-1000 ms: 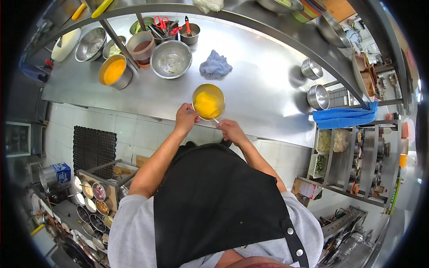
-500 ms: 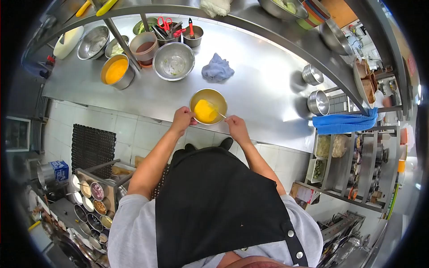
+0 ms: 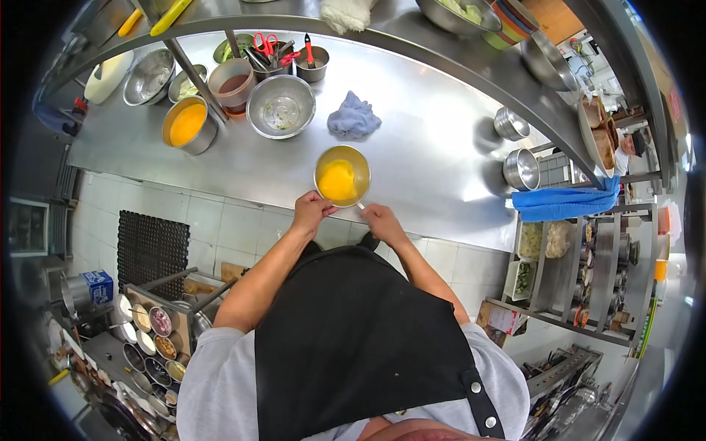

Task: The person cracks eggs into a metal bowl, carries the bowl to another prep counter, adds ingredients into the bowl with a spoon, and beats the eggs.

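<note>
Down at the near edge of the steel worktop (image 3: 434,158), the left hand (image 3: 312,209) curls its fingers around the near rim of a small metal bowl (image 3: 343,176) filled with bright yellow beaten egg (image 3: 337,180). Just to the side of it, the right hand (image 3: 380,218) is closed in a pinch on a thin stick-like tool, probably chopsticks (image 3: 360,206), whose tip meets the bowl's rim; the tool is too thin to make out clearly.

By the look of it, the bowl is light and rigid, its smooth steel wall likely slippery where egg has run, and the liquid would slosh if tipped. The rim beside the left hand's fingers is the sound place to grip.

Beyond both hands lie a crumpled grey cloth (image 3: 354,117), a larger empty steel bowl (image 3: 282,106) and, farther off past the left hand, a pot of orange liquid (image 3: 188,125). Well beyond the right hand hangs a blue towel (image 3: 566,202).
</note>
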A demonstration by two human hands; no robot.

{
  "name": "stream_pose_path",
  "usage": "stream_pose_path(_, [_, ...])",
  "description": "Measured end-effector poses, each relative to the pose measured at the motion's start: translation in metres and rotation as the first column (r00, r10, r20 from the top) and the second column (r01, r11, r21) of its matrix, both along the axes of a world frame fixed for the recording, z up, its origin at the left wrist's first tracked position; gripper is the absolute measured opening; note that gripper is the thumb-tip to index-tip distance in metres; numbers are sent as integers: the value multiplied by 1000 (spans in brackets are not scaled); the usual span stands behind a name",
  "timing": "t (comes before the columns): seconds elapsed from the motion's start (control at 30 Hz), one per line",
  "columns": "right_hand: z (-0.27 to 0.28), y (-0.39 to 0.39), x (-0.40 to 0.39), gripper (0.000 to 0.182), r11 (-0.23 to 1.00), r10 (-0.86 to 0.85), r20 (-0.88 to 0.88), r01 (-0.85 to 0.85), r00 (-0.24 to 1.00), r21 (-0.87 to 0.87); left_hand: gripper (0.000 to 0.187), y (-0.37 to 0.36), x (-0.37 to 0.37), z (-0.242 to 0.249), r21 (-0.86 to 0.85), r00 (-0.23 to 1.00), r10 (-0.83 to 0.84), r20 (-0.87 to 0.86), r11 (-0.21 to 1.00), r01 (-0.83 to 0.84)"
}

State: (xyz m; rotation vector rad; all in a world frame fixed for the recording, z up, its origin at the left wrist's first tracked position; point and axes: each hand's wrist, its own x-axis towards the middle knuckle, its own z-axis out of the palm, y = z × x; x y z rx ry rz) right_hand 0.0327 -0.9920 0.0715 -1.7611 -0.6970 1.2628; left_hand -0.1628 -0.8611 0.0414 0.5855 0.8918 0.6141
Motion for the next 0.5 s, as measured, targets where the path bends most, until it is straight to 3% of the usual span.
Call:
stream_pose_path(0.03, [2,-1,-1,26,986,140,-111,-148,984,-70,19,1,-1,2,15,999,-13,-33,1000,14])
stream_pose_path(0.07, [-1,0,-2,26,986,140,-114,-148,984,-70,19,2,-1,3,28,998,-25,-65,999,27])
stream_pose_path(0.13, [-7,-1,-4,26,980,-166,-47,170,985,100,20,4,-2,2,50,996,-38,-75,998,42])
stream_pose_path(0.17, [-7,-3,-2,26,980,-170,-46,174,984,100,20,5,-1,2,77,995,-48,-82,996,54])
stream_pose_path(0.23, [-2,-4,0,27,989,103,-167,-119,980,-83,20,7,0,3,67,994,-53,-92,996,59])
stream_pose_path(0.27, [-5,-3,-2,27,989,102,-170,-118,980,-84,20,7,-1,3,55,993,-55,-101,997,61])
stream_pose_path(0.33, [-11,-1,-4,27,964,-214,-180,237,960,121,20,8,-3,4,69,991,-73,-111,994,81])
stream_pose_path(0.37, [-12,-4,-1,27,963,-215,-177,239,960,122,20,8,-3,4,86,989,-87,-120,992,97])
stream_pose_path(0.43, [-10,-7,2,26,991,108,-229,-123,968,-53,20,9,-3,8,83,989,-82,-127,992,92])
stream_pose_path(0.47, [-11,-4,0,26,991,110,-230,-125,967,-51,20,9,-5,9,76,988,-76,-135,993,87])
stream_pose_path(0.5, [-12,-2,-3,25,998,-48,-208,54,977,23,20,10,-6,8,74,988,-75,-136,993,86])
